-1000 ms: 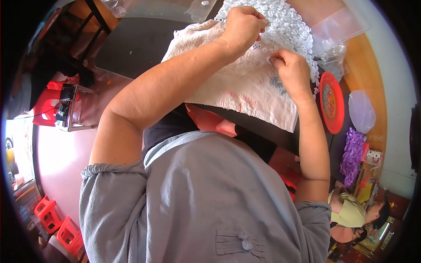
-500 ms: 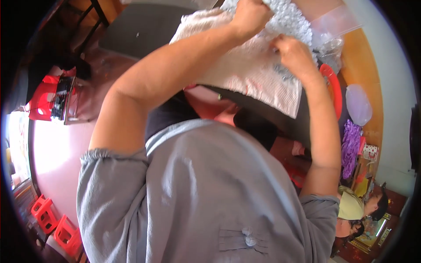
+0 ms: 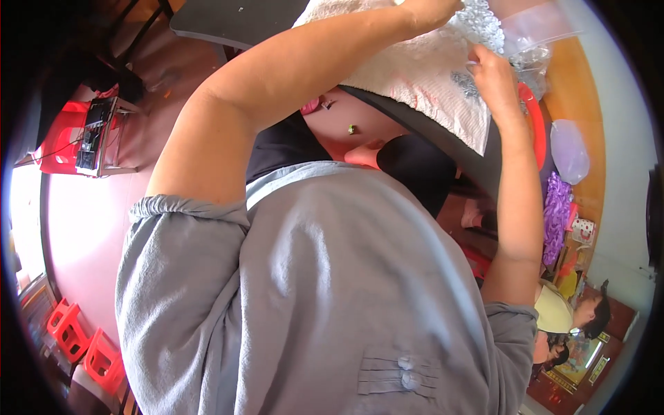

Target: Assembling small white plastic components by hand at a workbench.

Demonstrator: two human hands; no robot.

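At the top edge is my left hand (image 3: 430, 12), partly cut off by the frame. Its fingers look curled together beside a heap of small silvery-grey pieces (image 3: 481, 26); what they hold is hidden. My right hand (image 3: 495, 77) is closed in a pinch just right of it, over a cream ribbed towel (image 3: 422, 86). Something small and pale shows at its fingertips, too small to name. A smaller patch of grey pieces (image 3: 464, 84) lies on the towel by that hand. The towel covers part of a dark table (image 3: 408, 114) and hangs over its near edge.
A clear plastic bag (image 3: 532, 69) and a red rim (image 3: 534, 128) sit right of my right hand. Further right are a pale lilac bag (image 3: 570, 152) and purple strands (image 3: 555, 218). Red stools (image 3: 104, 363) stand lower left. A person in yellow (image 3: 553, 309) is at lower right.
The view has shifted, so the table and towel sit higher in it. Both hands appear further up and right, and more of my left hand is cut off.
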